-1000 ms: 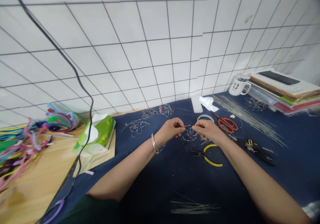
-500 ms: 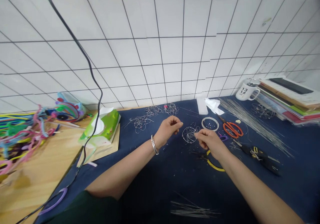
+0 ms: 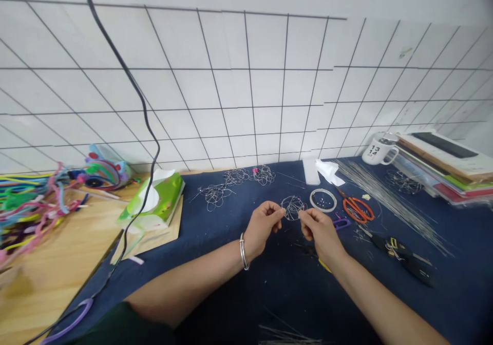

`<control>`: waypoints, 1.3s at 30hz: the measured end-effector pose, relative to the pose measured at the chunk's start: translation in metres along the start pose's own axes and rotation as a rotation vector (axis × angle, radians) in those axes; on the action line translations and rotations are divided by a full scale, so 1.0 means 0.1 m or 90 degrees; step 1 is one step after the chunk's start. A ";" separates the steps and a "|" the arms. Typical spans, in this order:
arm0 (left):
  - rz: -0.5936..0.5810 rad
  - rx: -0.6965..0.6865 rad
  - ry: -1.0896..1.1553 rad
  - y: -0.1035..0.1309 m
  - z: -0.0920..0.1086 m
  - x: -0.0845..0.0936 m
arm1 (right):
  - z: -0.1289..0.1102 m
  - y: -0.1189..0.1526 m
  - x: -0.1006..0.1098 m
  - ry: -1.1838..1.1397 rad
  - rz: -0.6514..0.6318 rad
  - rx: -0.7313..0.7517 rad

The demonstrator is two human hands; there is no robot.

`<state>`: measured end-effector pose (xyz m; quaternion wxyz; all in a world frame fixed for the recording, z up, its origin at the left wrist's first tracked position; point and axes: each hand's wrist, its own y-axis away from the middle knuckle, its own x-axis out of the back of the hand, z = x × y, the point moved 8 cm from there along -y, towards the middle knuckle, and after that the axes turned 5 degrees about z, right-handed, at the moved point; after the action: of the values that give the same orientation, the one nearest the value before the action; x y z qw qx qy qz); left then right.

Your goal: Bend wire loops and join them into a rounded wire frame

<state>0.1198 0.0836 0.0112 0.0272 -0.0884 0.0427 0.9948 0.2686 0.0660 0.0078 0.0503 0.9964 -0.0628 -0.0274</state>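
Note:
A loose tangle of thin silver wire [image 3: 294, 207], bent into a rounded shape, is held above the dark blue cloth between my two hands. My left hand [image 3: 265, 226], with a silver bangle at the wrist, pinches its left edge between thumb and forefinger. On the other side my right hand [image 3: 320, 233] pinches the right edge the same way. Pliers with yellow handles [image 3: 324, 266] lie partly hidden under my right hand. Just beyond that hand are a small purple-handled tool [image 3: 341, 223] and a round white dish [image 3: 322, 201] with tiny beads.
More wire tangles [image 3: 217, 196] lie at the back. To the right are orange-handled scissors [image 3: 358, 209], black-handled pliers [image 3: 402, 255], long straight wires [image 3: 393, 206], a mug [image 3: 379, 150] and stacked books [image 3: 450, 165]. A tissue pack [image 3: 167, 196], black cable [image 3: 144, 109] and pipe cleaners [image 3: 34, 206] are left.
My left hand has come rightward and down to the wire tangle and now pinches its left edge. My right hand keeps its pinch. The view has tilted slightly upward.

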 end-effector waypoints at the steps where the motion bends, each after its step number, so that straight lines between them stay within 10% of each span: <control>1: 0.006 0.000 0.002 -0.01 0.00 0.01 | 0.01 0.01 -0.02 0.003 -0.003 -0.004; 9: -0.009 -0.004 -0.010 -0.06 0.09 0.17 | 0.02 0.05 -0.12 0.176 -0.131 -0.049; 14: -0.081 0.027 -0.034 0.03 0.13 0.28 | -0.27 0.01 0.00 0.334 -0.084 0.089; 21: -0.184 0.059 -0.037 0.18 0.13 0.17 | -0.35 0.06 -0.12 0.297 -0.146 0.083; 39: -0.164 0.053 -0.044 0.22 0.14 0.12 | -0.16 0.09 -0.23 0.355 -0.166 0.066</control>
<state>0.1041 0.0632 0.0249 0.1597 -0.0577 0.0711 0.9829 0.2460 0.0612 0.0252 0.0112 0.9665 0.0801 0.2438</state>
